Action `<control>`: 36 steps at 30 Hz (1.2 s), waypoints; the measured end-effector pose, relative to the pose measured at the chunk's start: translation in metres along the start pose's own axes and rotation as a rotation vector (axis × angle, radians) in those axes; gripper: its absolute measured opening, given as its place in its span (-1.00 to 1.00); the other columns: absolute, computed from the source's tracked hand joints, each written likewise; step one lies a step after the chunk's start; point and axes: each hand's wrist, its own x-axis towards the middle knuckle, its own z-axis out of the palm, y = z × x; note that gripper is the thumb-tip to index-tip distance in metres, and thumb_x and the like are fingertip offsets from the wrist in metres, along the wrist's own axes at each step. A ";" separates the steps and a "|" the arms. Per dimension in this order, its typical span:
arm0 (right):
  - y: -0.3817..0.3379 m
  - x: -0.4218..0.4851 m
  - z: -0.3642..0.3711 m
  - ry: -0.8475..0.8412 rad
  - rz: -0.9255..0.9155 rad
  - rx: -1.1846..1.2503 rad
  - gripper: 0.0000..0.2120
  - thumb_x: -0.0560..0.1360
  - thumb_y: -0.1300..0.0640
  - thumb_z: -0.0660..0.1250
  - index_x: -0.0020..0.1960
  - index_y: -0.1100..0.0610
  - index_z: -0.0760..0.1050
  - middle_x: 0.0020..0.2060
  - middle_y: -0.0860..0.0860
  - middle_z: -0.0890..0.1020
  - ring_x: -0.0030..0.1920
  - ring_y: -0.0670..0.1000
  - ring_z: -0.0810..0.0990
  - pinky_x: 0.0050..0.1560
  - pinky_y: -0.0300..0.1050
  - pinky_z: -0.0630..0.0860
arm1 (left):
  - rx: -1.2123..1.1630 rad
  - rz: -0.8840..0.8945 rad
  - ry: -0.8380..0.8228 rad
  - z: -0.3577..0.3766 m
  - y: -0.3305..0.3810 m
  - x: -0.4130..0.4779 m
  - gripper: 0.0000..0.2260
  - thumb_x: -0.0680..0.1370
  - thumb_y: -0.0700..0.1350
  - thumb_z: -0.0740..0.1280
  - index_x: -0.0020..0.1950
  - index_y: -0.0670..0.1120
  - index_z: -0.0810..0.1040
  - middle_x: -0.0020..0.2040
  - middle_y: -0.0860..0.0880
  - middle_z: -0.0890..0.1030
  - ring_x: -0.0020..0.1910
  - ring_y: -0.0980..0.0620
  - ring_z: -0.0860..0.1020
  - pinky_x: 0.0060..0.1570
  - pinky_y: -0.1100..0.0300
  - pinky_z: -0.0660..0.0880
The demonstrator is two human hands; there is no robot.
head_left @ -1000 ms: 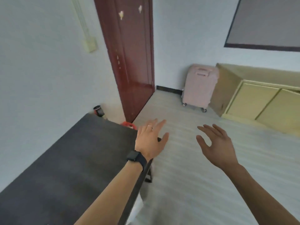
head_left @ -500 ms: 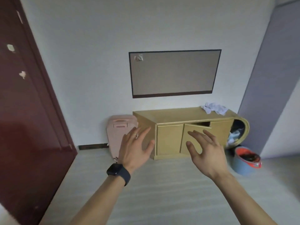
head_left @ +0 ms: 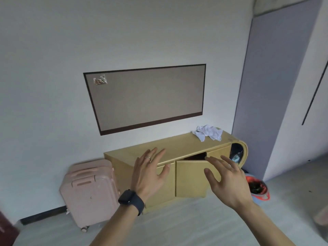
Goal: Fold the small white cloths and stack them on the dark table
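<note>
The yellow cabinet (head_left: 177,146) bears crumpled white cloths (head_left: 208,132); left hand (head_left: 147,174) and right hand (head_left: 229,181) spread, empty.

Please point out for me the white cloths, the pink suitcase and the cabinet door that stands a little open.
white cloths (head_left: 208,132), head view, middle of the crumpled pile.
pink suitcase (head_left: 90,192), head view, front shell below the handle.
cabinet door (head_left: 190,181), head view, centre of the open panel.
</note>
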 end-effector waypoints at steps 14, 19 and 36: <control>0.178 0.258 0.180 -0.093 0.092 0.035 -0.68 0.54 -0.09 0.32 0.29 -0.13 0.54 0.16 -0.19 0.64 0.37 0.04 0.44 0.25 0.20 0.45 | 0.046 -0.077 -0.077 0.185 -0.066 0.291 -0.44 0.55 0.32 0.03 0.55 0.24 0.19 0.56 0.12 0.23 0.57 0.03 0.13 0.52 -0.10 0.12; 0.223 0.333 0.246 -0.136 0.134 0.029 -0.66 0.52 -0.03 0.39 0.29 -0.14 0.53 0.17 -0.21 0.63 0.35 0.06 0.46 0.23 0.18 0.47 | 0.059 -0.092 -0.098 0.246 -0.107 0.377 -0.43 0.53 0.31 -0.01 0.53 0.21 0.27 0.53 0.09 0.32 0.54 0.02 0.20 0.49 -0.08 0.20; 0.386 0.499 0.467 -0.448 0.403 -0.034 -0.65 0.51 -0.09 0.37 0.29 -0.14 0.54 0.14 -0.15 0.65 0.30 0.00 0.47 0.23 0.07 0.50 | 0.027 -0.254 -0.510 0.494 -0.202 0.597 -0.52 0.62 0.24 0.06 0.55 0.26 0.14 0.58 0.13 0.18 0.58 0.08 0.03 0.55 -0.02 0.00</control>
